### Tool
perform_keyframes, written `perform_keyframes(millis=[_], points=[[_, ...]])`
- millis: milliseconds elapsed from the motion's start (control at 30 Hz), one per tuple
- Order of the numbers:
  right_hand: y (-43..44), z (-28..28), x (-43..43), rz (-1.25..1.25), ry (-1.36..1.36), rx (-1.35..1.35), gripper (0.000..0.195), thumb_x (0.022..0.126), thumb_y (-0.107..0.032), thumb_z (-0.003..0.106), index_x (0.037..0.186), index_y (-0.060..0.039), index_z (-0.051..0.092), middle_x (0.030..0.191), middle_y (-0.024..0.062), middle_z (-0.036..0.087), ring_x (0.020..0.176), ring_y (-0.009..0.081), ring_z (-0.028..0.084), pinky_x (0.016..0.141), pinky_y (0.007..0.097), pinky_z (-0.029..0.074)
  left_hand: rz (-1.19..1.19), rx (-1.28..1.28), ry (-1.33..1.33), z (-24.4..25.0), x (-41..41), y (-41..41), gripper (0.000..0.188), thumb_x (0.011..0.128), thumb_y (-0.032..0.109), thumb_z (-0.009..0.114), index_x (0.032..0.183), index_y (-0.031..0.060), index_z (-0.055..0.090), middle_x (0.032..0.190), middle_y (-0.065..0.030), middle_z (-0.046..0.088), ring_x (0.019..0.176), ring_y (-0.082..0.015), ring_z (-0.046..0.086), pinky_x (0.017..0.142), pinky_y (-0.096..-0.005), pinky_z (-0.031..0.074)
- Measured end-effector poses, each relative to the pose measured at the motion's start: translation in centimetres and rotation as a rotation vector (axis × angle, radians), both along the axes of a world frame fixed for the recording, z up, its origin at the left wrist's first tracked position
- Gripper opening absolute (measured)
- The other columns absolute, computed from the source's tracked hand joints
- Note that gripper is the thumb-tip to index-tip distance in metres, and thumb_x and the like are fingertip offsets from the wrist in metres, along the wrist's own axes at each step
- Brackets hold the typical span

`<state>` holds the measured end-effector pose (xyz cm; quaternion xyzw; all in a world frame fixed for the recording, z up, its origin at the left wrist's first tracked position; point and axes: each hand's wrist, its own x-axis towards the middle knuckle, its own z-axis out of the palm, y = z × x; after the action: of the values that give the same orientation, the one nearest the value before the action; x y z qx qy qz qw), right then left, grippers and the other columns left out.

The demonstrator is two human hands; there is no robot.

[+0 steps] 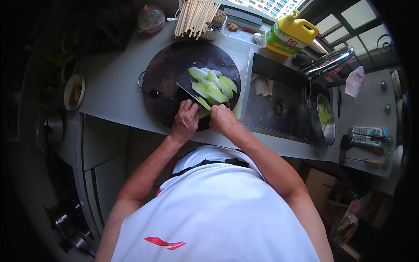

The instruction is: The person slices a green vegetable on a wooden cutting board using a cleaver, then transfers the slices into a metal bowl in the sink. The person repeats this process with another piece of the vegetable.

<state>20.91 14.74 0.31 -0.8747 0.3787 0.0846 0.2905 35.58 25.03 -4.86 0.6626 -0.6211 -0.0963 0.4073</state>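
Note:
A round dark cutting board [163, 68] lies on the counter before me. My right hand [224, 120] grips a kitchen knife [186, 89], its blade slanting away to the upper left across the board. Close beside the blade, my left hand [186, 119] has its fingers curled down on a pale green vegetable piece [204, 113], mostly hidden by the hands. Beyond the knife is a heap of light green vegetable slices [214, 85], cut on a slant and overlapping. Another green strip [238, 110] lies at the board's right edge.
Right of the board is a sink [278, 95] with white vegetable scraps [262, 85] and a metal bowl of green pieces [324, 118]. Behind stand bundled chopsticks [196, 18], a plastic tray [242, 36] with garlic, and a yellow detergent jug [289, 34]. A white bowl [74, 91] sits left.

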Motion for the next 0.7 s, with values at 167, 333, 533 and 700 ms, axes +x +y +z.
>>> perform_keyframes(millis=[167,333,533,700], points=[[1.9,3.4,-3.4,-0.054,0.065,0.052,0.010,0.081,-0.001,0.065,0.087,0.0046,0.070,0.088,0.0315,0.071,0.087,0.0502,0.071,0.078,0.0553,0.058,0.007,-0.078,0.022,0.2,0.1,0.3,0.015,0.089,-0.003,0.064,0.103,0.0007,0.066,0.099,-0.0184,0.059,0.095,-0.0407,0.058,0.082,-0.0496,0.050],[2.2,0.8,-2.2,-0.075,0.033,0.010,0.009,0.080,-0.001,0.064,0.086,0.0045,0.068,0.088,0.0321,0.070,0.087,0.0513,0.070,0.077,0.0562,0.058,0.012,-0.018,0.024,0.3,-0.3,0.4,0.015,0.089,-0.003,0.065,0.103,0.0003,0.066,0.100,-0.0187,0.060,0.097,-0.0411,0.058,0.084,-0.0488,0.050],[0.8,0.0,-1.0,-0.029,-0.031,-0.020,0.008,0.081,-0.002,0.064,0.083,0.0051,0.068,0.086,0.0330,0.069,0.084,0.0509,0.070,0.075,0.0555,0.058,0.001,-0.014,0.004,0.4,0.0,0.5,0.010,0.089,-0.003,0.065,0.099,0.0009,0.066,0.099,-0.0172,0.060,0.097,-0.0397,0.059,0.083,-0.0478,0.051],[2.3,3.2,-3.9,-0.046,0.041,0.025,0.008,0.080,-0.001,0.065,0.084,0.0048,0.070,0.088,0.0330,0.070,0.084,0.0505,0.071,0.074,0.0551,0.058,0.055,-0.111,0.038,0.2,-0.5,0.5,0.007,0.090,-0.003,0.065,0.095,0.0021,0.065,0.097,-0.0160,0.060,0.097,-0.0390,0.060,0.082,-0.0472,0.051]])
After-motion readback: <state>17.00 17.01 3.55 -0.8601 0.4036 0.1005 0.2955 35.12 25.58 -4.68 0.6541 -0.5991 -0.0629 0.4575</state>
